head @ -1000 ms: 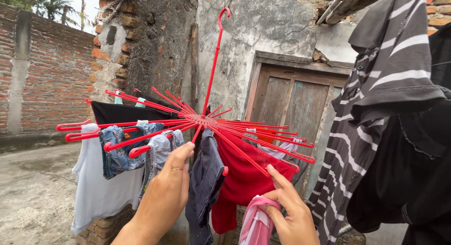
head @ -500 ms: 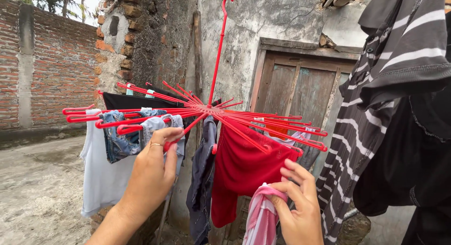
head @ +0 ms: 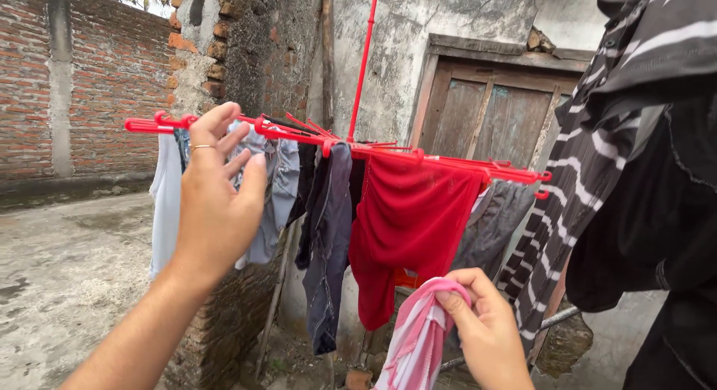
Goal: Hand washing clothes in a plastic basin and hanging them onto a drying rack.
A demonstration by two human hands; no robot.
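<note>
A red plastic umbrella-style drying hanger (head: 418, 157) hangs by its long hook, its arms spread wide. Several garments hang from it: a red cloth (head: 407, 226), a dark grey piece (head: 325, 240), a pale blue piece (head: 280, 188) and a white one (head: 164, 203). My left hand (head: 216, 196), a ring on one finger, is raised at one of the left arms, fingers apart and touching it. My right hand (head: 485, 323), low in the view, grips a pink and white striped cloth (head: 414, 345) below the red cloth.
A black and grey striped garment (head: 612, 136) and a black one (head: 665, 233) hang close on the right. Behind stand a rough plastered wall, a weathered wooden door (head: 493, 113) and a brick wall (head: 82, 84) on the left. Concrete ground (head: 52, 285) lies below left.
My view has dropped level with the hanger arms. My left hand rose from the hanger's centre to an outer left arm. My right hand keeps the striped cloth, now further right.
</note>
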